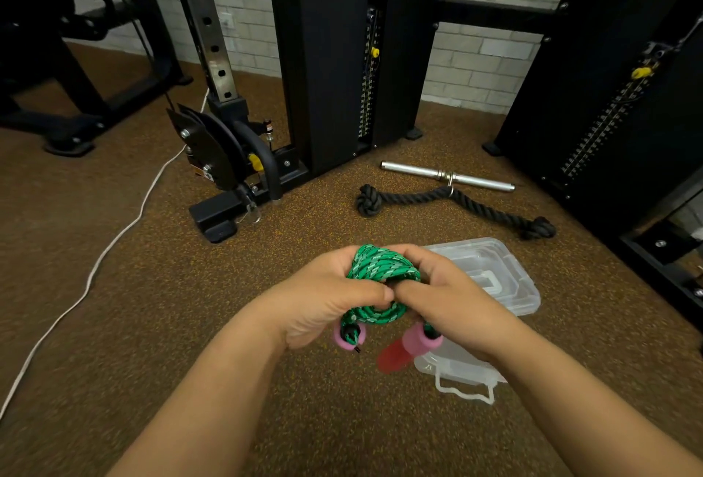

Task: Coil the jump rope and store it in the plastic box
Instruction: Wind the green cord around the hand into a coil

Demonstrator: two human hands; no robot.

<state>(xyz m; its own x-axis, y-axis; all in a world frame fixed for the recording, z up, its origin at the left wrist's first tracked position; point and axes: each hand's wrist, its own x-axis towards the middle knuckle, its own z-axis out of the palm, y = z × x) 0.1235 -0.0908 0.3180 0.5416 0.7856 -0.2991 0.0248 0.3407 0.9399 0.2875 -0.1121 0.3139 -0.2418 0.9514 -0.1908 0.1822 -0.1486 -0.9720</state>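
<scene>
The jump rope point(382, 267), a green braided cord, sits bunched into a tight coil held up off the floor, pinched from both sides: the left hand point(331, 299) wraps the coil's left flank with its thumb laid across the front, and the right hand point(452, 297) closes over the right flank with its thumb meeting the left one at the middle of the bundle. Both hands are closed on the rope. Below the grip two pink handles hang loose, the left handle point(349, 336) just under the left palm and the right handle point(409, 349), with a reddish translucent end, under the right palm. The likeliest trouble, as I judge it, is that the loops spring apart when either hand lets go to free itself, since nothing but finger pressure appears to bind the coil; the dangling handles could also swing and drag turns out of the bundle. Beyond and beneath the right hand lies the plastic box point(509, 282) on the speckled floor point(152, 286), its clear lid or tray partly hidden by the wrist, so I cannot tell whether the opening is unobstructed; a handle catching the rim could tip it.
</scene>
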